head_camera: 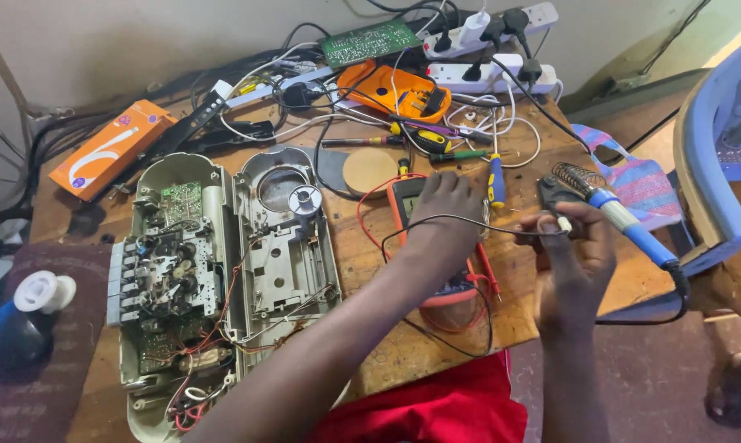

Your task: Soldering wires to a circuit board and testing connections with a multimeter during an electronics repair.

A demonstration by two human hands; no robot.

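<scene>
Left hand (446, 215) lay flat, gripping nothing, on the orange-cased multimeter (410, 215) at table centre. Right hand (571, 261) pinched a thin black probe lead (501, 228) beside the blue-handled soldering iron (629, 223). Opened grey cassette player (223, 279) sat left.

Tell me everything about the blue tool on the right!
The soldering iron has a blue handle with a white band near its front end. It rests slanted in a coiled wire stand at the wooden table's right edge. A black cord runs from its lower end. The right hand is just beside it; touching is unclear.
</scene>
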